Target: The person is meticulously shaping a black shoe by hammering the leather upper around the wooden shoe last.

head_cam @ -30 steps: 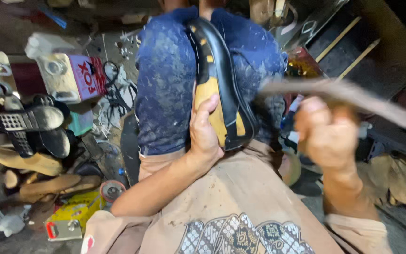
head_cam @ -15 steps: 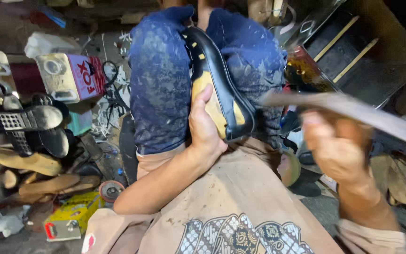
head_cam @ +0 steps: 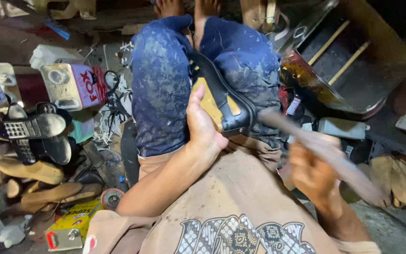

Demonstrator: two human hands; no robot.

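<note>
Left hand (head_cam: 203, 129) gripped a black shoe (head_cam: 222, 101), fingers curled round its yellow-tan insole side, thumb toward the wearer. Shoe sat wedged between the knees, heel end nearest the body, toe pointing away, resting against the blue trousers (head_cam: 160, 89). Right hand (head_cam: 313, 171) was closed round the handle of a long flat tool (head_cam: 320, 150); both were blurred, so the tool's exact kind could not be told. Tool's far end lay at the shoe's heel edge; whether touching could not be told through the blur. Trousers were dusted with pale smears. Tan shirt (head_cam: 240, 207) with a patterned print filled the lower foreground. Left of the legs: a stack of soles (head_cam: 31, 136), some black and ribbed, some tan, heaped on the floor. Behind them a white-and-red can (head_cam: 74, 84). Near the left elbow a yellow tin (head_cam: 71, 226), lying flat, and a small round roll (head_cam: 112, 197) just beside it. Right of the legs: a dark tray (head_cam: 348, 61), tilted, with wooden strips inside, and a pale plastic bottle (head_cam: 341, 128) below it.
</note>
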